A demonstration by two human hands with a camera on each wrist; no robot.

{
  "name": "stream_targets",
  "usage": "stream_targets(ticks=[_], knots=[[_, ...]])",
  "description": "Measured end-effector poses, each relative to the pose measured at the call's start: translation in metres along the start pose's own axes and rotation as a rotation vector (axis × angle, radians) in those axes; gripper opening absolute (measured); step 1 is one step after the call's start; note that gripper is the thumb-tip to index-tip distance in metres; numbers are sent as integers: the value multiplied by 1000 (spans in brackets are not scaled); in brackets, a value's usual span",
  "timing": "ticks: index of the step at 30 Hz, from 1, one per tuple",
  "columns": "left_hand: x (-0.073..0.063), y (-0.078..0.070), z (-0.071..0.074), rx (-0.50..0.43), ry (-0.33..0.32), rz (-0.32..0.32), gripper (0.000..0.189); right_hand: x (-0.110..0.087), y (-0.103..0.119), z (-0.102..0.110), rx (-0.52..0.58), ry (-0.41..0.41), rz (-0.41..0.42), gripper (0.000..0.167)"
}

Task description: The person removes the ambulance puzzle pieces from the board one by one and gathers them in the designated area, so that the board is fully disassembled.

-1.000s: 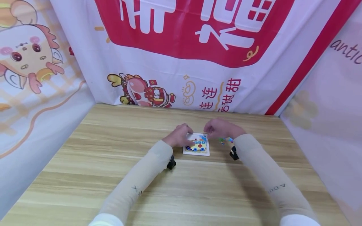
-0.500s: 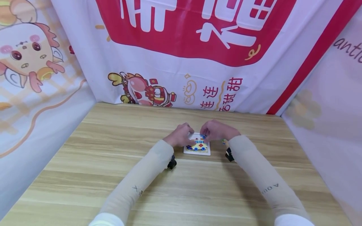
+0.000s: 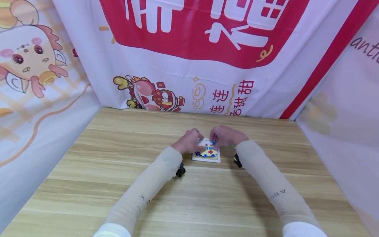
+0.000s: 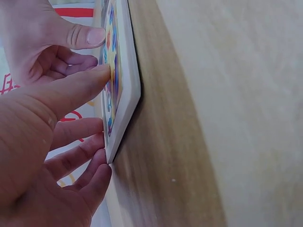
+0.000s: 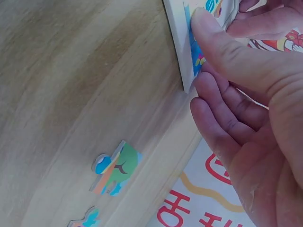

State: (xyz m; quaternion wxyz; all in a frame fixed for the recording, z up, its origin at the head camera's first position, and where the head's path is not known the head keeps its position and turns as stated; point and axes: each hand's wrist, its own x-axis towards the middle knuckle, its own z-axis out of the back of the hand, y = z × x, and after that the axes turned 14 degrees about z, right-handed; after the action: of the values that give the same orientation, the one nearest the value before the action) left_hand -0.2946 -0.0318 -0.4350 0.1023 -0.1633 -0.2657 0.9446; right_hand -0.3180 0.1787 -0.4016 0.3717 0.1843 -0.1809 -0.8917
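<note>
A small jigsaw puzzle (image 3: 204, 160) with a white frame and a yellow ambulance picture lies flat on the table. My left hand (image 3: 188, 141) holds its left side; in the left wrist view the thumb (image 4: 87, 85) rests on the picture and the fingers touch the frame's edge. Across the upper right corner is my right hand (image 3: 227, 135). Its thumb (image 5: 222, 45) presses on the picture there, near a blue patch (image 5: 194, 52), while curled fingers meet the far edge. Whether a separate piece lies under that thumb is hidden.
Two loose jigsaw pieces show in the right wrist view: a green and blue piece (image 5: 120, 168) and a partly cut-off piece (image 5: 87, 218). The wooden table (image 3: 189, 197) meets a printed cloth (image 3: 189, 75) behind and at both sides.
My right hand has moved left from beside the puzzle onto its upper right corner, its forearm now covering most of the loose pieces. The left hand has stayed in place.
</note>
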Motion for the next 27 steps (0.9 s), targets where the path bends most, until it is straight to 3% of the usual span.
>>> stream_targets(ticks=[18, 27], knots=[[2, -2, -3, 13, -7, -13, 55, 5, -8, 1, 9, 27, -46, 36], [0, 1, -1, 26, -15, -7, 58, -3, -11, 7, 64, 11, -7, 39]])
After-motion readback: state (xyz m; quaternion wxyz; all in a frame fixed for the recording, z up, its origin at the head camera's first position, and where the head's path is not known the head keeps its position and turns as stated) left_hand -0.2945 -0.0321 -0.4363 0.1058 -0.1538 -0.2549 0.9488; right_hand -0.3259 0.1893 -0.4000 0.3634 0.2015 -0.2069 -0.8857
